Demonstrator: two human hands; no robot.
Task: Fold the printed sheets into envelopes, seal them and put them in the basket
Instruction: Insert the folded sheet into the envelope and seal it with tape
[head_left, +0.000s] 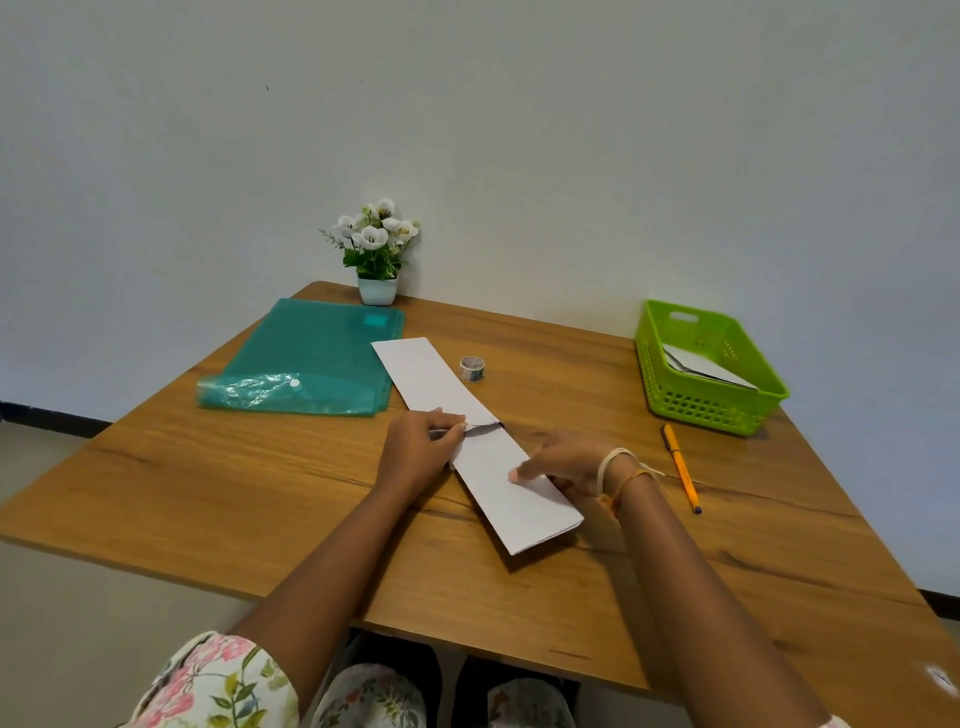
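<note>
A plain pale wall backs the wooden table (260, 488) I'm looking down on. My left hand (418, 449) pinches the raised edge of the long white sheet (498, 467) at mid-length, its printed side hidden; my right hand (566, 467) lies open and flat, forefinger pressing the near half down. Beyond: one orange pen (681, 467), one tape roll (471, 368), one teal folder (311, 358), one green basket (706, 410) holding folded paper I can't count, one flower pot (377, 289)

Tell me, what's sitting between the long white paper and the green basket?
In the head view, a small roll of tape stands near the folded sheet; from there to the green basket is bare wooden table. The orange pen lies nearer the person.
</note>
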